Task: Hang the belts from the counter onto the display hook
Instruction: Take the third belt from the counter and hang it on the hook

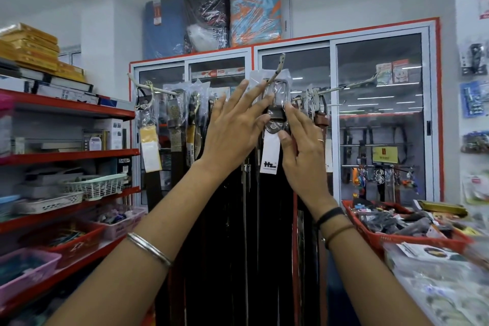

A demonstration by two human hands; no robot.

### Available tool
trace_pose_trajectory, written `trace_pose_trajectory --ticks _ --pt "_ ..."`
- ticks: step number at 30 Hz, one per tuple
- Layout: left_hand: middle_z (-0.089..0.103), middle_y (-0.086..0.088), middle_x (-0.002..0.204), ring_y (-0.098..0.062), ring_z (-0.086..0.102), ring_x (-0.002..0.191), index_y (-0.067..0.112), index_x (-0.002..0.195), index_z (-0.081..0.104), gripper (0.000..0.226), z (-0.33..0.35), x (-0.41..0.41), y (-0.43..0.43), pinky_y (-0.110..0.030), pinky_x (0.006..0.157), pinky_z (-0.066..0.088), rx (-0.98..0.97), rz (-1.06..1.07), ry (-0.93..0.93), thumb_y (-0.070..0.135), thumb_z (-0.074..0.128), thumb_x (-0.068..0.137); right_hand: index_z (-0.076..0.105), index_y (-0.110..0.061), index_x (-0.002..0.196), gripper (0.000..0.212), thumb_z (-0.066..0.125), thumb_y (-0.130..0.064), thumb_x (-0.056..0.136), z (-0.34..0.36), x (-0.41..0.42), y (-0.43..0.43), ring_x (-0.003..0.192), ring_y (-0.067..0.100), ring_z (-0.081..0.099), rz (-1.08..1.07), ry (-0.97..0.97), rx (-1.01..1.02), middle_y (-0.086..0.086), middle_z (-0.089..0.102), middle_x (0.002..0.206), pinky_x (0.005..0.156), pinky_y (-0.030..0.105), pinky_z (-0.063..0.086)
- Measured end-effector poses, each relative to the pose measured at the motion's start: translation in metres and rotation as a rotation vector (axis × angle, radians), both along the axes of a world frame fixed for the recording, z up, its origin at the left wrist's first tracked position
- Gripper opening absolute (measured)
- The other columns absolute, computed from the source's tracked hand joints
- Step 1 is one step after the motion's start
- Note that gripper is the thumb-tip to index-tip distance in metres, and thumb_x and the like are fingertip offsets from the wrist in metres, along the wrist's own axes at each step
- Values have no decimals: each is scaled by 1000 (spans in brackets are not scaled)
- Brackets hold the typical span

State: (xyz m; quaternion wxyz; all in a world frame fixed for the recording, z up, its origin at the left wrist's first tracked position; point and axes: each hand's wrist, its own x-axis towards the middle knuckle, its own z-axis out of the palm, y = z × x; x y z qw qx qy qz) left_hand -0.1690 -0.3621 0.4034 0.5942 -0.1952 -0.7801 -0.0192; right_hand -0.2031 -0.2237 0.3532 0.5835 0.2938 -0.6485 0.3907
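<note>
A dark belt (275, 193) with a plastic-wrapped metal buckle (277, 92) and a white tag (270, 156) hangs at the middle of the display hook (279, 66), an angled metal prong. My left hand (232, 124) is spread flat, fingertips touching the buckle's wrapping from the left. My right hand (301, 151) pinches the belt just under the buckle, thumb near the tag. Several other wrapped belts (182, 119) hang along the rail (344, 87) on both sides.
Red shelves (68, 108) with boxes and baskets run along the left. A glass-door cabinet (381, 114) stands behind the belts. A red basket (407, 235) of small goods and plastic-wrapped items sit on the counter at the right.
</note>
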Motion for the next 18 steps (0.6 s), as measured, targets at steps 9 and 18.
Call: trace_pose_trajectory --ticks 9,18 --pt "52 3 143 -17 22 147 21 129 56 33 -24 20 -15 -46 118 20 133 -237 -1 23 47 97 50 -17 134 39 50 -18 95 -28 35 -7 127 6 35 -18 22 -68 2 48 140 110 16 23" --pt "50 -6 143 -17 32 141 13 129 54 34 -81 44 -109 -30 118 23 424 -247 190 11 46 96 57 -14 127 34 51 -18 94 -92 74 -97 124 8 49 190 26 94 -3 57 131 106 26 37"
